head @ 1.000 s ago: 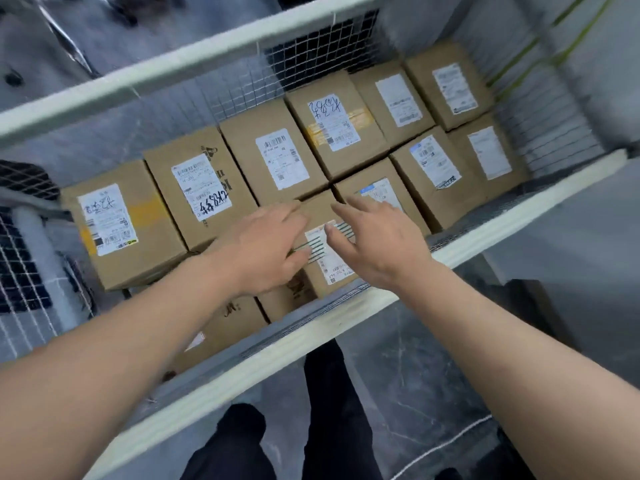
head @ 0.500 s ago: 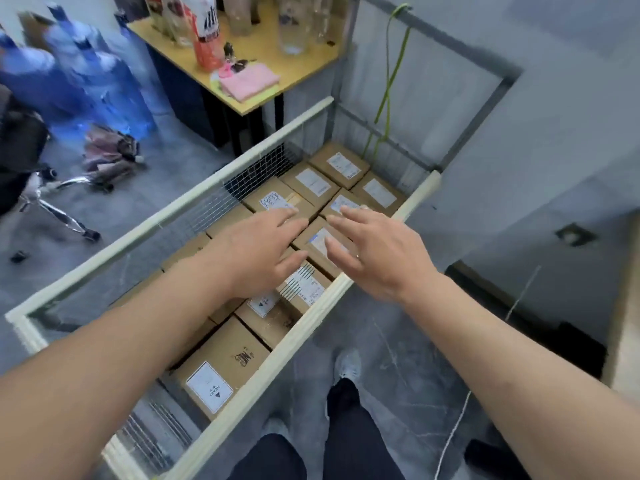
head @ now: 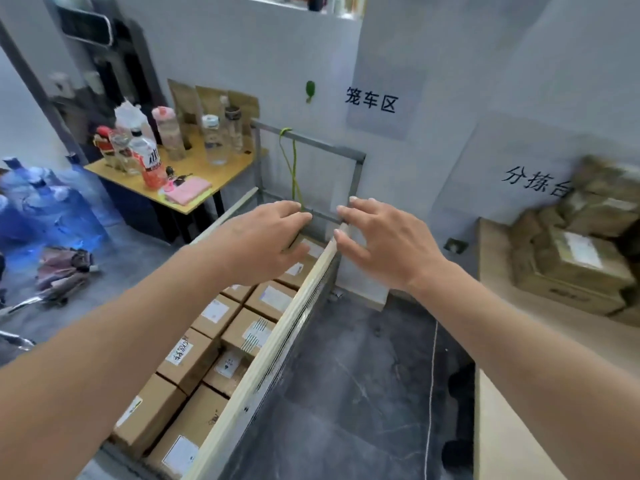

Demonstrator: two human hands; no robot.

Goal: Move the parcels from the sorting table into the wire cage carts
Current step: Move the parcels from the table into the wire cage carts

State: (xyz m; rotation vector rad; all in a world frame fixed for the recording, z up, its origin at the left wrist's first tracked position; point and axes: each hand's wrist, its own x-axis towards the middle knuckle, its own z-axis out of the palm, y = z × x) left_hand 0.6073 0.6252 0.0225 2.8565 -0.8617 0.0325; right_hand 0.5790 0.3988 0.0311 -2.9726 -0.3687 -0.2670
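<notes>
Both hands lifted out of wire cage cart (head: 298,327) since a second ago, when they hovered low over boxes. Left hand (head: 263,244), right hand (head: 384,240): fingers loose, spread, grasping nothing. Cardboard parcels (head: 239,337) packed in cart, now well below fingertips. Further parcels (head: 575,258) stacked on sorting table (head: 512,341), newly in view, right of right-hand fingers. Yellow side table with bottles (head: 194,171) beyond left fingers.

Both forearms bare to the frame edge; no sleeves, watch or rings visible. Left hand (head: 266,242) entered from 8 o'clock, right hand (head: 388,242) from 4 o'clock. No gloves. Fingernails short, unpainted.
</notes>
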